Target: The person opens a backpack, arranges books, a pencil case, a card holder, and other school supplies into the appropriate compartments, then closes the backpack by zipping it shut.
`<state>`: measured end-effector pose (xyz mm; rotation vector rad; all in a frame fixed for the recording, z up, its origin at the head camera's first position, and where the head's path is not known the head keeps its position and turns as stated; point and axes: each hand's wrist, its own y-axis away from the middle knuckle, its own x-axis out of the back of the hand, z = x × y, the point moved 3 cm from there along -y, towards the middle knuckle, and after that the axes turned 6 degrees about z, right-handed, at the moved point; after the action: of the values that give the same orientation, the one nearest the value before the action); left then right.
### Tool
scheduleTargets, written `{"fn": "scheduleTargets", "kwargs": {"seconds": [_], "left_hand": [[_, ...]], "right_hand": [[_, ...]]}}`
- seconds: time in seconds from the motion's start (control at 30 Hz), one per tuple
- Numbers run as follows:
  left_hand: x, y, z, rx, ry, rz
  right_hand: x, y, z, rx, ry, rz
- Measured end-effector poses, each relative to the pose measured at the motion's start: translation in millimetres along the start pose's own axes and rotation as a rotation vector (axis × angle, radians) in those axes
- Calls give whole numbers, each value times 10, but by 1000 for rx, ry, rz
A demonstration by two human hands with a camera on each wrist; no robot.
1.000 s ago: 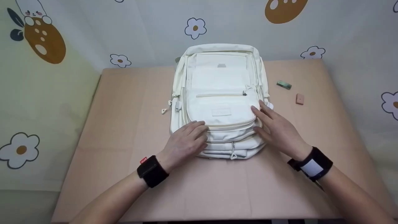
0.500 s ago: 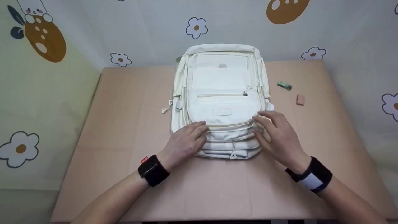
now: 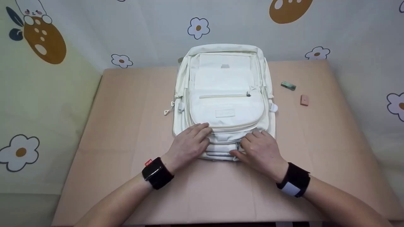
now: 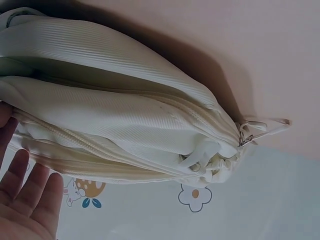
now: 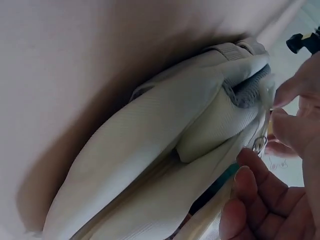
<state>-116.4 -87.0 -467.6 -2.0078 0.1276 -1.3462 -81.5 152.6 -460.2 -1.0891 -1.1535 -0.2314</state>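
A cream backpack (image 3: 225,104) lies on its back, its zipped bottom end facing me. Laid over its near left edge, my left hand (image 3: 191,138) touches the front pocket with fairly straight fingers; in the left wrist view those fingers (image 4: 47,200) meet the pocket rim. My right hand (image 3: 262,151) is at the near right edge, fingers bent over the lower pocket, thumb by a zipper pull (image 3: 238,146). The right wrist view shows the pull's metal ring (image 5: 259,144) between the parted thumb and fingertips. Inside a gap in the bag shows something teal (image 5: 222,182).
On the beige-covered table (image 3: 132,126), right of the bag, lie a small green block (image 3: 288,85) and a small pink block (image 3: 304,100). A cord with a triangular tab (image 3: 167,112) hangs from the bag's left side. Patterned cloth (image 3: 151,34) hangs behind the table.
My right hand has left the front pocket's right edge and moved down and left to the lower zipper pull. The left hand has stayed on the bag's left edge.
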Motion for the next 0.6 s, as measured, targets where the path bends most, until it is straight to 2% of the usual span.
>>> {"fn": "scheduleTargets", "kwargs": {"seconds": [0.27,0.6], "left_hand": [[-6,-22,11,-12,-30,2],[-15,-30,4,-27,-63,10]], "right_hand": [[-17,9,7,28,-32,55],[148,130,212,15,-26,39]]}}
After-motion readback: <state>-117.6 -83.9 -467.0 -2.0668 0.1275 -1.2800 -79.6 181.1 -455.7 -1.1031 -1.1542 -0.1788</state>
